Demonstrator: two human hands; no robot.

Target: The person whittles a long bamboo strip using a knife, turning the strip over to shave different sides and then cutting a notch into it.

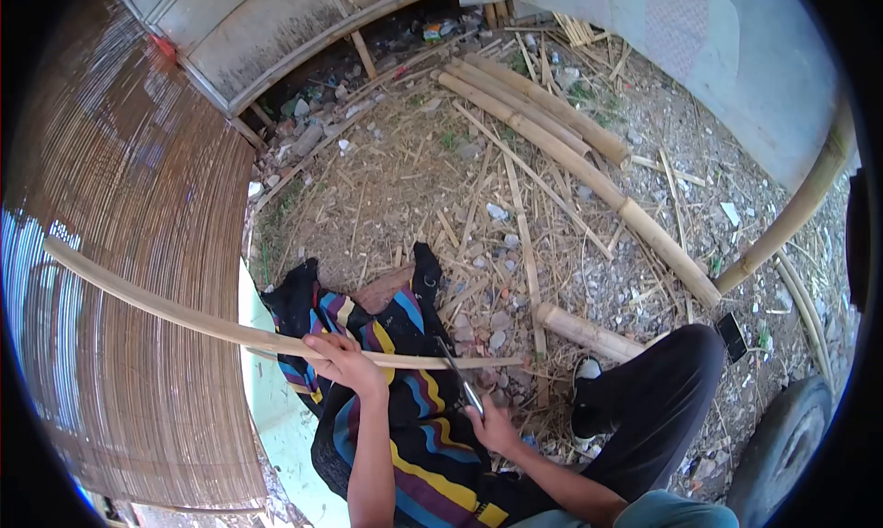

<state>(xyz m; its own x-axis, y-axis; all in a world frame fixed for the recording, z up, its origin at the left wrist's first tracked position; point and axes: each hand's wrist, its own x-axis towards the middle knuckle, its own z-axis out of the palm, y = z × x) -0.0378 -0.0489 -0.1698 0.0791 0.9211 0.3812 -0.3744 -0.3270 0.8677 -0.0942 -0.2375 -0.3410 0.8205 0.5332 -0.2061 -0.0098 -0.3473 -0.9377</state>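
A long pale bamboo strip [184,318] runs from the far left to just right of centre. My left hand [345,362] is closed around it, thumb on top. Lower right of that, my right hand [492,427] grips the handle of a knife [452,367], whose dark blade points up and left and crosses the strip. Whether the blade touches the strip cannot be made out. Beneath both hands lies a striped cloth [418,436] in black, yellow, blue and maroon.
Bamboo poles [589,174] lie at the upper right, and a shorter one [589,333] by my dark-trousered leg. A bamboo screen [138,252] stands left. A tyre [786,459] and a phone-like object [732,337] are at right. Stones and splinters litter the ground.
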